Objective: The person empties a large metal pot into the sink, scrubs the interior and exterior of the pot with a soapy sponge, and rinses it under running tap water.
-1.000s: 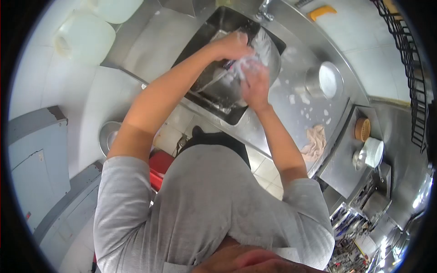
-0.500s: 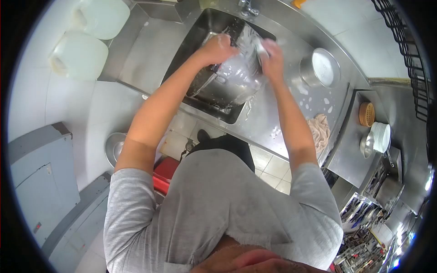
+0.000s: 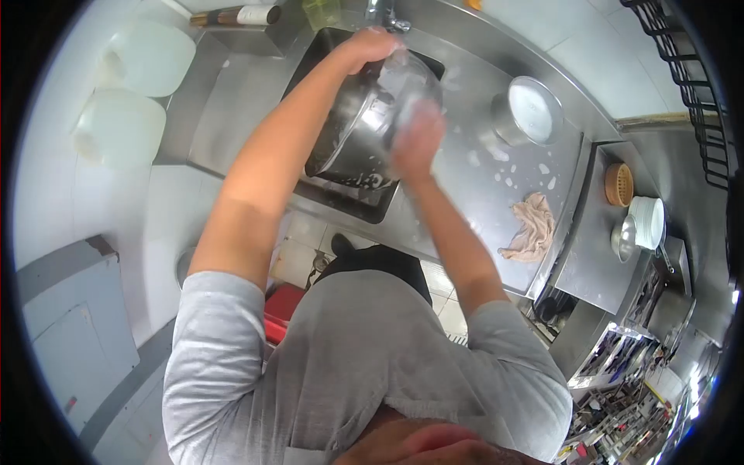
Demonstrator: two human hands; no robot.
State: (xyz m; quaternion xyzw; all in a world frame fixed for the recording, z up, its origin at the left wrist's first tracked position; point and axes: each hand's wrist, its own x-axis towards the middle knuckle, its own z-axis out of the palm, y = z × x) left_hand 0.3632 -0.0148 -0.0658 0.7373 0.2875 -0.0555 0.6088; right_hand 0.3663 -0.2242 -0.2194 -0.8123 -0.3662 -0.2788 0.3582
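Note:
A large shiny stainless steel pot [image 3: 350,128] is tilted on its side in the sink [image 3: 385,203], with suds on its surface. Gripping its far rim, my left hand [image 3: 373,46] is closed and wet with foam. My right hand [image 3: 420,138] is against the pot's right side, smeared by motion. Its fingers look curled round a pale, foamy thing that is too blurred to name. The tap [image 3: 385,14] is just behind my left hand.
On the right of the counter are a metal pot [image 3: 533,111] holding whitish liquid, foam patches and a crumpled cloth [image 3: 533,229]. Further right stand a bamboo steamer [image 3: 618,184], stacked white plates [image 3: 647,226] and a metal bowl [image 3: 623,238]. Two plastic jugs [image 3: 120,128] are at the left.
The pot has been turned and tilted in the sink. My left hand has moved away from me to its far rim. My right hand has come left and nearer to me.

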